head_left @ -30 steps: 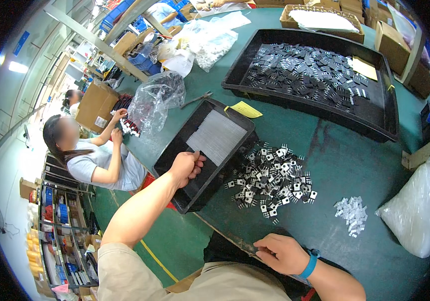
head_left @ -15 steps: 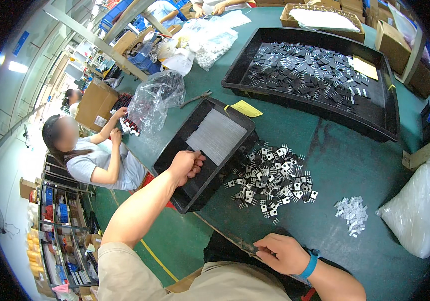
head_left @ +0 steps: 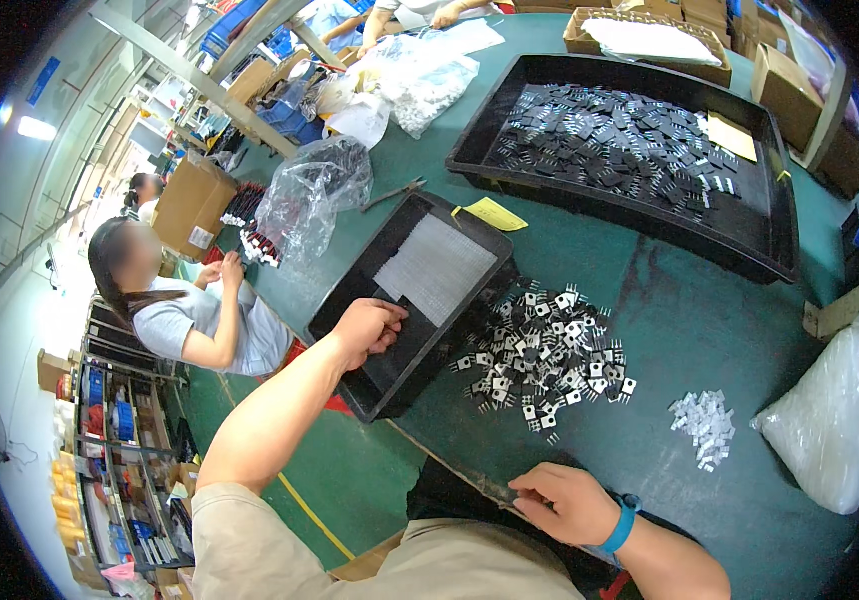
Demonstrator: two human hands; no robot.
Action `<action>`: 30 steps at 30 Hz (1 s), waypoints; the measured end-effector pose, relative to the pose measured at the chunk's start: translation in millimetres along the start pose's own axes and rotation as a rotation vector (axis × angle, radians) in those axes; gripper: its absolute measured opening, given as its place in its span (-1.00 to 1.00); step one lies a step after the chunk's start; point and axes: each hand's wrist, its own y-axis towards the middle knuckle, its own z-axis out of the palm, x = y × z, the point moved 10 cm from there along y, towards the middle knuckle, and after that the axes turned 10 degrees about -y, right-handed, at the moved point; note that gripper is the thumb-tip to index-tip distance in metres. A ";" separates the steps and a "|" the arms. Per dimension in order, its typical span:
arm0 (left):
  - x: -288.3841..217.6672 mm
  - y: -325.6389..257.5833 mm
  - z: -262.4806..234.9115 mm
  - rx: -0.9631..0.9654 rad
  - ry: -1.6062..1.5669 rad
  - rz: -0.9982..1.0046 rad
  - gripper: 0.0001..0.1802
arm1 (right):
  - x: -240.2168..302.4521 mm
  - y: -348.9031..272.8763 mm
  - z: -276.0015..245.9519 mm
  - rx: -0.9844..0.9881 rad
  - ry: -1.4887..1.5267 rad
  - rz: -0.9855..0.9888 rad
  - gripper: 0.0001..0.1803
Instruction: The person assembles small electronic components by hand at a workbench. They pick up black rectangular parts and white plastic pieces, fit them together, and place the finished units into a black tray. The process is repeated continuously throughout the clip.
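My left hand (head_left: 371,328) is inside the small black tray (head_left: 334,372), its fingers curled together in a pinch. Anything between the fingertips is too small or hidden to make out. Right by those fingers, a block of tightly packed grey pieces in rows (head_left: 439,265) covers the far part of the tray floor. My right hand (head_left: 569,503), with a blue wristband (head_left: 626,525), rests at the table's near edge. It appears to hold nothing, thumb and forefinger apart. Between the hands, beyond the edge, lies a loose heap of three-legged transistors (head_left: 549,355) with black bodies and metal tabs.
A large black tray (head_left: 629,205) of many black three-legged components stands at the back. Small white pieces (head_left: 702,428) lie near a clear bag of white material (head_left: 834,410). Pliers (head_left: 394,194) and a crumpled plastic bag (head_left: 314,195) lie far left, near a seated co-worker (head_left: 189,320).
My left hand has barely shifted, staying closed in the small tray. My right hand keeps its place. The co-worker's hands have drawn together and away from the wire bundle.
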 end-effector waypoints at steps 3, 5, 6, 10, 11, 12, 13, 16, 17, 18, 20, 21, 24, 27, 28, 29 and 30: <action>-10.6 -14.7 -6.9 -0.031 -0.013 0.076 -0.77 | 3.0 0.9 0.4 -0.003 0.005 0.013 -0.77; -31.6 -39.1 -2.2 -0.081 -0.045 0.224 -0.79 | 4.5 2.0 -6.6 -0.048 -0.073 0.006 -0.77; -44.6 -55.7 2.5 -0.100 -0.060 0.300 -0.80 | 4.4 1.1 -14.0 -0.096 -0.151 -0.009 -0.76; -52.7 -125.6 44.9 0.149 -0.252 0.531 -0.81 | -2.1 -5.5 -66.9 -0.436 -0.499 0.131 -0.74; -42.9 -141.4 55.2 0.219 -0.260 0.566 -0.80 | -1.9 -8.5 -81.3 -0.524 -0.597 0.173 -0.72; -29.8 -155.6 66.9 0.291 -0.219 0.531 -0.83 | -4.8 -9.0 -90.3 -0.553 -0.643 0.226 -0.68; -20.1 -169.8 85.6 0.396 -0.209 0.513 -0.84 | -7.0 -10.7 -98.8 -0.584 -0.691 0.281 -0.65; 24.7 -178.4 127.2 0.531 -0.155 0.397 -0.84 | -8.7 -4.6 -109.7 -0.642 -0.772 0.321 -0.55; 37.2 -178.0 143.7 0.565 -0.130 0.384 -0.84 | -8.6 -0.7 -110.1 -0.654 -0.786 0.315 -0.52; 49.5 -177.8 159.5 0.608 -0.127 0.346 -0.83 | -10.9 4.4 -109.0 -0.647 -0.834 0.348 -0.47; 69.0 -174.1 188.3 0.684 -0.104 0.333 -0.82 | -22.4 6.4 -107.4 -0.613 -0.898 0.394 -0.48; 76.8 -170.8 201.2 0.719 -0.087 0.356 -0.81 | -25.5 5.6 -107.4 -0.596 -0.932 0.418 -0.49; 88.9 -169.0 217.5 0.733 -0.060 0.308 -0.79 | -29.3 -2.6 -103.7 -0.561 -0.894 0.476 -0.52; 102.3 -160.4 223.4 0.736 -0.092 0.343 -0.78 | -24.2 -10.9 -95.1 -0.546 -0.908 0.516 -0.63; 105.9 -158.3 223.3 0.737 -0.070 0.305 -0.77 | -27.7 -15.9 -94.1 -0.525 -0.911 0.550 -0.66; 102.6 -157.8 223.0 0.733 -0.060 0.359 -0.77 | -31.3 -20.6 -92.7 -0.506 -0.914 0.584 -0.70; 100.3 -156.6 223.7 0.727 -0.049 0.413 -0.78 | -29.2 -23.4 -91.6 -0.528 -0.931 0.561 -0.72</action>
